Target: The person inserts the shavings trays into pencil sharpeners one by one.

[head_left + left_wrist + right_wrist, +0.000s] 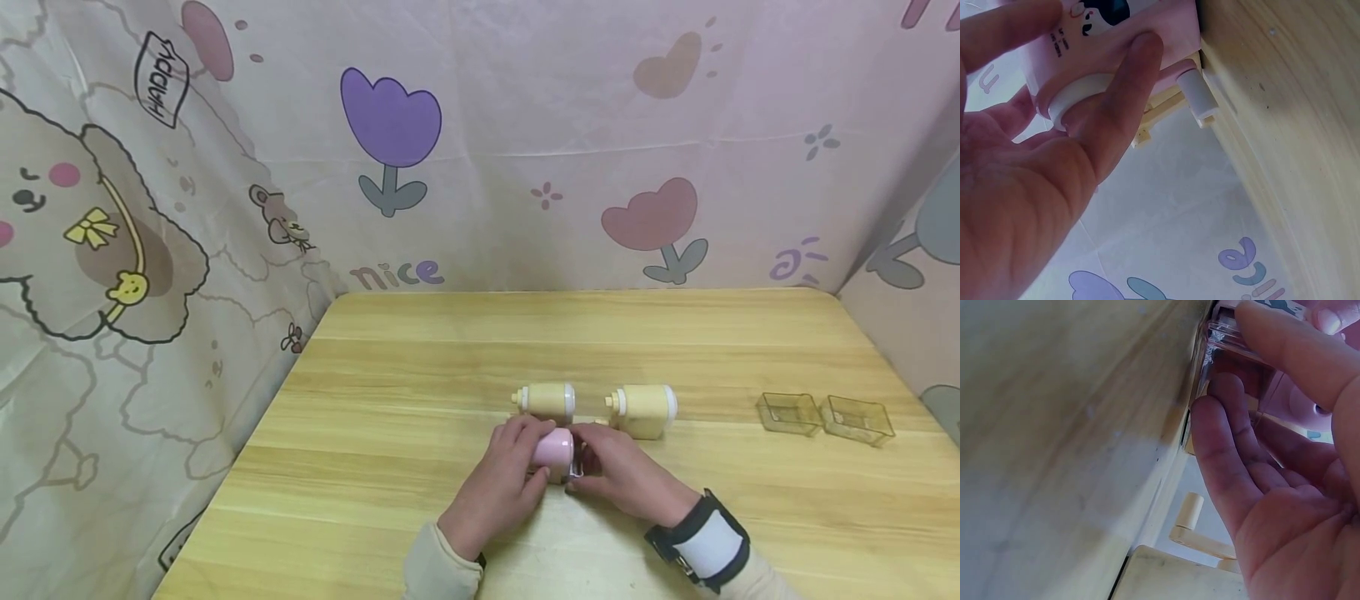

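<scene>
A pink hand-crank pencil sharpener (pixel 553 451) stands on the table between the two hands. My left hand (pixel 495 487) grips its body, thumb on one side and fingers on the other. The left wrist view shows its printed side, white ring and crank knob (pixel 1197 94). At the end facing right, my right hand (pixel 633 477) pinches a clear plastic drawer (pixel 1225 337) between thumb and fingers. That drawer sits right at the sharpener's opening, partly hidden by the fingers.
Two yellow pencil sharpeners, one left (pixel 553 400) and one right (pixel 648 404), stand just behind the hands. Farther right lie two clear amber-tinted drawers, a smaller (pixel 789 414) and a wider one (pixel 858 419). A patterned cloth (pixel 510 225) hangs along the table's back edge.
</scene>
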### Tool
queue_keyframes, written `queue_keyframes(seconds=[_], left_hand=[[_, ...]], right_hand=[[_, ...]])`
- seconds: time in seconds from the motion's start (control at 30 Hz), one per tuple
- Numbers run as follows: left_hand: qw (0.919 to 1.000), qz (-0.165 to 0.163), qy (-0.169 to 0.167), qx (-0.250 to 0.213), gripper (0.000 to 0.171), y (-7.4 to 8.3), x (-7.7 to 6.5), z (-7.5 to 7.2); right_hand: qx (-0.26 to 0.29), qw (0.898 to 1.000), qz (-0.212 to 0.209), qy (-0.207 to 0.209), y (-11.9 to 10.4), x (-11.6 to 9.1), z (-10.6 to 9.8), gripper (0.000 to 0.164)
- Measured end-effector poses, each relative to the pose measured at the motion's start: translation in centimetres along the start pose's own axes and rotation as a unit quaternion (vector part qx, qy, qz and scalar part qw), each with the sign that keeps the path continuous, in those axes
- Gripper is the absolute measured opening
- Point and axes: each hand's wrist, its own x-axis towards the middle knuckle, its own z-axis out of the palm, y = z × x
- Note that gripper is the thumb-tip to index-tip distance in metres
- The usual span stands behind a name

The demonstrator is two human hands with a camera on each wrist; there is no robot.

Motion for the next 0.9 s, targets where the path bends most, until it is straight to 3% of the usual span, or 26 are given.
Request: queue_keyframes(seconds=[0.9], left_hand=[[0.9991, 0.033, 0.015, 0.023, 0.053, -0.32, 0.04, 0.21]], right_hand=[[-0.017, 1.000, 0.003, 0.000, -0.02, -0.18, 0.14, 0.050]])
